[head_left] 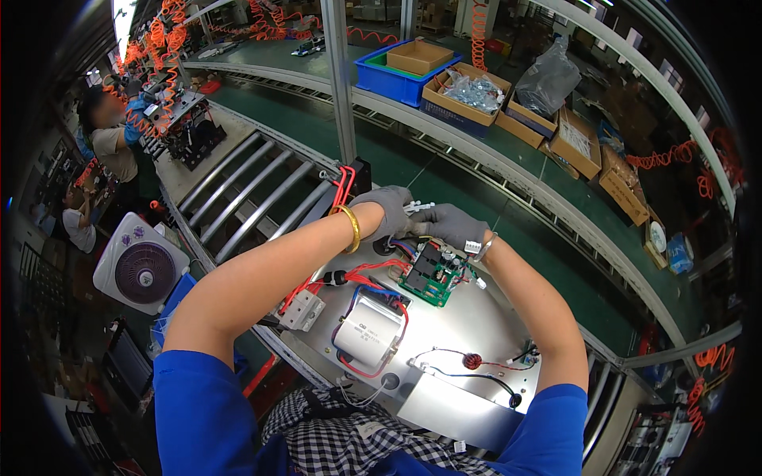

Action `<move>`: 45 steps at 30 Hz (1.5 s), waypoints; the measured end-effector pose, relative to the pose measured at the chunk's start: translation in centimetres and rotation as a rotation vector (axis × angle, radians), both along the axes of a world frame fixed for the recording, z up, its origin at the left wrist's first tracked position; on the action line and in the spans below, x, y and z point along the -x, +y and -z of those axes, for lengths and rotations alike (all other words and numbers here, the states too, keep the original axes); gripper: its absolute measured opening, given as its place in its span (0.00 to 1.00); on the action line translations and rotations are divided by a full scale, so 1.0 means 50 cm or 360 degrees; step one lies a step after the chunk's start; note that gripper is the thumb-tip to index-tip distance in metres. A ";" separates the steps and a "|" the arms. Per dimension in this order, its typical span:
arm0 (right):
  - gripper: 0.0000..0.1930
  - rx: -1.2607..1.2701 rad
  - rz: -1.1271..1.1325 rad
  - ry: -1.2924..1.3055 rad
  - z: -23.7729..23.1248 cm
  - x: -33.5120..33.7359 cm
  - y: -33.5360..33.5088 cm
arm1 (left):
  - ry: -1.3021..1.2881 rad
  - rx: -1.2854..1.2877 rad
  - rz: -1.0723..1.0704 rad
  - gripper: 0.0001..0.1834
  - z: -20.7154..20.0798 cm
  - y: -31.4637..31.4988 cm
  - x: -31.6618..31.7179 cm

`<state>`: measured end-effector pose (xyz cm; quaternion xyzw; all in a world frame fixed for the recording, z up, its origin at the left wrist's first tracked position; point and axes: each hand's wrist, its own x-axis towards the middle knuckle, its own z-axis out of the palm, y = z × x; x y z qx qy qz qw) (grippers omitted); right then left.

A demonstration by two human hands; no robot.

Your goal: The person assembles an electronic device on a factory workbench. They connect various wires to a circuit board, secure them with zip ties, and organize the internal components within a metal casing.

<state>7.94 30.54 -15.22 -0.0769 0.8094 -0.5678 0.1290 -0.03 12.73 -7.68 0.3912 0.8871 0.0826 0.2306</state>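
Observation:
My left hand [386, 209], in a grey glove, is closed at the far edge of a silver metal plate [432, 337]. Small white plastic pieces [418, 207] stick out beside its fingertips. My right hand [454, 225], gloved too, meets it there with fingers pinched; what they grip is hidden. Just below the hands, a green circuit board [432, 274] with black and white parts sits on the plate. Red and blue wires run near it. A white cylindrical capacitor [369, 335] lies closer to me, with a pale terminal block [302, 310] to its left.
A roller conveyor [258, 178] runs to the left. Across the far side, a shelf carries a blue bin [389, 83] and several cardboard boxes [468, 91]. An upright metal post [340, 87] stands beyond my left hand. A fan [143, 266] is at the left; co-workers are farther back.

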 end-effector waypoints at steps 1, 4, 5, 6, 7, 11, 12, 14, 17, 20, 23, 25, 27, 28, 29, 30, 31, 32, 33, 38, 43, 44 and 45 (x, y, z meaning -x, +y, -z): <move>0.20 0.0005 0.0040 -0.0024 -0.001 -0.005 -0.004 | -0.0008 0.0071 -0.0016 0.31 -0.007 0.004 -0.002; 0.19 0.0243 0.0169 0.0130 -0.005 -0.016 -0.034 | 0.0024 0.0273 -0.0005 0.26 -0.020 0.018 -0.001; 0.18 0.0108 0.0241 0.0132 -0.011 -0.017 -0.038 | 0.0071 0.0333 0.0037 0.25 -0.008 0.020 0.009; 0.18 -0.0026 0.0312 0.0135 -0.016 -0.017 -0.041 | 0.0118 0.0392 0.0079 0.24 0.003 0.021 0.016; 0.17 -0.0162 0.0385 0.0135 -0.018 -0.017 -0.042 | 0.0158 0.0378 0.0120 0.23 0.013 0.024 0.019; 0.12 -0.0197 0.0512 0.0201 -0.023 -0.012 -0.045 | 0.0321 0.0397 0.0322 0.19 0.056 0.020 0.023; 0.12 -0.0110 0.0517 0.0188 -0.031 -0.015 -0.049 | 0.0365 0.0421 0.0383 0.19 0.067 0.017 0.024; 0.12 0.0068 0.0526 0.0172 -0.050 -0.018 -0.053 | 0.0403 0.0457 0.0372 0.18 0.070 0.018 0.027; 0.14 -0.0084 0.0541 0.0042 -0.059 -0.021 -0.031 | 0.0380 0.0366 0.0297 0.17 0.044 0.025 0.024; 0.22 -0.0285 0.0474 -0.0008 -0.074 -0.034 -0.032 | 0.0209 0.0059 0.0115 0.18 0.013 0.017 0.023; 0.36 -0.0593 0.0221 0.0011 -0.090 -0.051 -0.057 | 0.0031 -0.0043 -0.0097 0.17 -0.007 0.013 0.016; 0.37 -0.0852 0.0264 -0.0063 -0.130 -0.045 -0.109 | 0.0213 0.0031 0.0126 0.17 0.044 0.011 0.054; 0.32 -0.1104 0.0289 -0.0051 -0.132 -0.041 -0.135 | 0.0256 -0.0005 0.0205 0.15 0.052 0.012 0.057; 0.31 -0.1177 0.0319 -0.0024 -0.125 -0.039 -0.144 | 0.0199 -0.0074 0.0157 0.14 0.044 0.010 0.049; 0.29 -0.1251 0.0346 0.0004 -0.118 -0.040 -0.156 | 0.0234 -0.0051 0.0142 0.14 0.034 0.015 0.040; 0.27 -0.1323 0.0373 0.0033 -0.112 -0.040 -0.163 | 0.0269 -0.0028 0.0125 0.14 0.025 0.017 0.032; 0.24 -0.1250 0.0399 0.0102 -0.109 -0.041 -0.164 | 0.0252 -0.0063 0.0036 0.14 0.016 0.016 0.022; 0.23 -0.1248 0.0434 0.0098 -0.108 -0.040 -0.166 | 0.0278 -0.0030 0.0071 0.14 0.010 0.017 0.019; 0.23 -0.1247 0.0470 0.0094 -0.108 -0.039 -0.166 | 0.0304 0.0002 0.0106 0.15 0.005 0.017 0.019; 0.22 -0.1491 0.0449 0.0139 -0.091 -0.022 -0.170 | 0.0327 0.0033 0.0146 0.15 0.004 0.005 0.016; 0.22 -0.1825 0.0339 0.0198 -0.105 -0.019 -0.200 | 0.0512 0.0098 0.0388 0.15 0.001 -0.012 0.006; 0.21 -0.1860 0.0323 0.0180 -0.107 -0.020 -0.203 | 0.0522 0.0127 0.0405 0.15 -0.003 -0.014 0.002; 0.21 -0.1895 0.0307 0.0161 -0.107 -0.020 -0.204 | 0.0530 0.0155 0.0423 0.15 -0.008 -0.014 -0.002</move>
